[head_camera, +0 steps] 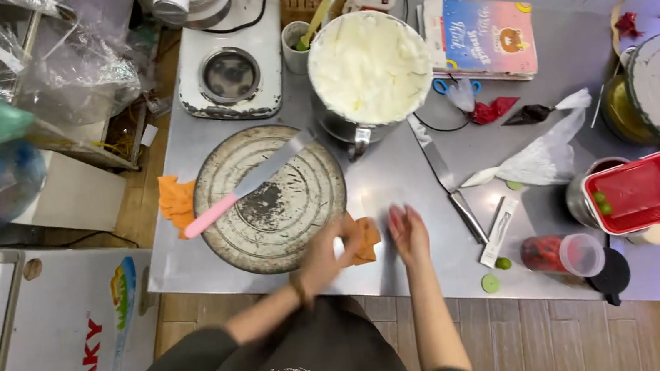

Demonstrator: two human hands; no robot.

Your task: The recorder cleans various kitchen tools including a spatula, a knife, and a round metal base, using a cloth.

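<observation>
Both hands meet at the table's (396,177) near edge; left hand (323,255) clamps an orange cloth (365,238) beside the turntable (268,197), right hand (409,232) flat, fingers together; wiping seems underway; next calls for firm strokes past the spatula (242,188)

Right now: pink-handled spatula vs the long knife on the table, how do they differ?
The pink-handled spatula lies across the round turntable; the long knife lies flat on the bare steel table. The spatula's handle is pink, the knife's dark. The spatula points diagonally up-right, the knife runs nearly straight away from the person. Both have long metal blades, and neither hand touches them.
</observation>
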